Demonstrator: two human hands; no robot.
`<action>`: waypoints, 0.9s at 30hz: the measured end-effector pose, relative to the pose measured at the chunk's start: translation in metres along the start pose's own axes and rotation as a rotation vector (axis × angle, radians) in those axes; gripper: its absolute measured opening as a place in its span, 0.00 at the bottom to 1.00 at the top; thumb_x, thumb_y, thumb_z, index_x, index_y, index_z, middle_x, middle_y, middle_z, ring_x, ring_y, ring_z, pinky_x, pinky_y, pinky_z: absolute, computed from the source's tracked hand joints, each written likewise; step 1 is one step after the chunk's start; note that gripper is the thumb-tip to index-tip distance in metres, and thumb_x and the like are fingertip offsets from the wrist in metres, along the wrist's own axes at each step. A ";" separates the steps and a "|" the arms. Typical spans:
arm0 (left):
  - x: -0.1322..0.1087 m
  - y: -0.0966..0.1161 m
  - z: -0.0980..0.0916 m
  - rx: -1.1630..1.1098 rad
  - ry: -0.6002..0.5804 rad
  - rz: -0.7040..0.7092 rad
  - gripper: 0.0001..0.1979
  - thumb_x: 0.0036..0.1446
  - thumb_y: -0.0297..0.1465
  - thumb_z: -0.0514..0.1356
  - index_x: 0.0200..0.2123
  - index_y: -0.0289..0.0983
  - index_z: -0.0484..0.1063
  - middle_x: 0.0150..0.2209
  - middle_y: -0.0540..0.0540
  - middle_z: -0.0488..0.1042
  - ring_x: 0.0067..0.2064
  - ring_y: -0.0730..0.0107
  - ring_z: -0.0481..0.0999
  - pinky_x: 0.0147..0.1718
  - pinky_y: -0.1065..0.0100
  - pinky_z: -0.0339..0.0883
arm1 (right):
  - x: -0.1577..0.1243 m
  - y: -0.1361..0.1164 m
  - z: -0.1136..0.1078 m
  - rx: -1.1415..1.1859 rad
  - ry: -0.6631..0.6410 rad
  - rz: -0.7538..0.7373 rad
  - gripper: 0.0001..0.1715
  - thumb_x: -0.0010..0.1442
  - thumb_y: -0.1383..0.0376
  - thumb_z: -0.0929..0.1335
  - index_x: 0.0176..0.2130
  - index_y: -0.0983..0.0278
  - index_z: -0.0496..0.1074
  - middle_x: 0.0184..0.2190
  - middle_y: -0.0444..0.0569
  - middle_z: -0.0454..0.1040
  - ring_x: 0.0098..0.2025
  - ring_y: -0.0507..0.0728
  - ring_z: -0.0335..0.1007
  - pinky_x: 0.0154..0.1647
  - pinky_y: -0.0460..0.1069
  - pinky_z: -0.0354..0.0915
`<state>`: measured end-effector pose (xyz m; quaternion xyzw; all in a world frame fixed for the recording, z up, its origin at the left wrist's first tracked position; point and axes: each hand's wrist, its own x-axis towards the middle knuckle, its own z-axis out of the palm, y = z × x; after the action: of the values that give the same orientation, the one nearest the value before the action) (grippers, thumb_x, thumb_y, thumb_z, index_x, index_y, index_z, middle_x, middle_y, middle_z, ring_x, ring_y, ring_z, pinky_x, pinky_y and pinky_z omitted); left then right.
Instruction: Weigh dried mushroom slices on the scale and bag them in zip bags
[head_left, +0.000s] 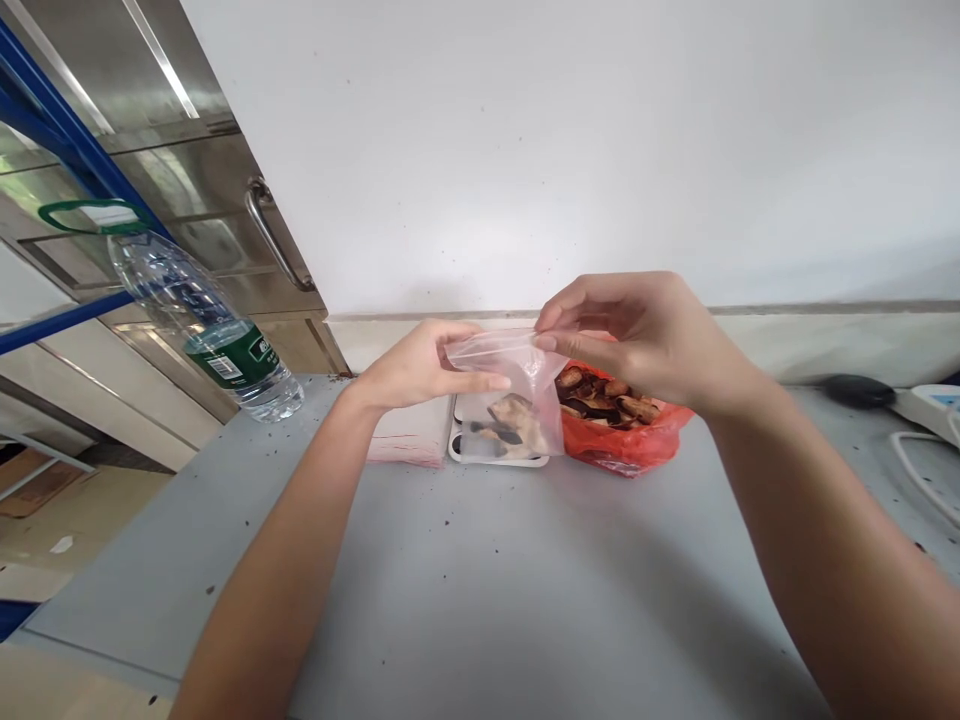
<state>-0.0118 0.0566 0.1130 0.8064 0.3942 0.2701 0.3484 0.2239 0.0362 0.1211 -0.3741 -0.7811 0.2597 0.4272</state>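
Zip bag (526, 402): clear plastic, pale-and-dark pieces (517, 412) inside, above the desk (480, 590)
Grip: left hand (416, 368), right hand (641, 335) both pinching it
Red bag (637, 448): crinkled
Bottle label (232, 355): green, barcoded (print unreadable)

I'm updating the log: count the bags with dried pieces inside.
2: the clear bag held by the left hand and right hand, and the red bag on the table, partly behind the right hand. Others may be hidden.
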 end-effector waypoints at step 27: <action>0.008 -0.009 0.001 -0.436 0.451 0.031 0.23 0.32 0.43 0.82 0.28 0.37 0.82 0.31 0.47 0.81 0.37 0.66 0.80 0.41 0.65 0.76 | 0.000 0.018 -0.024 0.012 -0.111 0.175 0.32 0.50 0.36 0.76 0.24 0.61 0.74 0.22 0.45 0.69 0.26 0.53 0.61 0.25 0.51 0.57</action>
<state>-0.0107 0.0664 0.1064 0.6383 0.3819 0.5257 0.4127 0.2505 0.0489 0.1204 -0.4233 -0.7665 0.3209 0.3611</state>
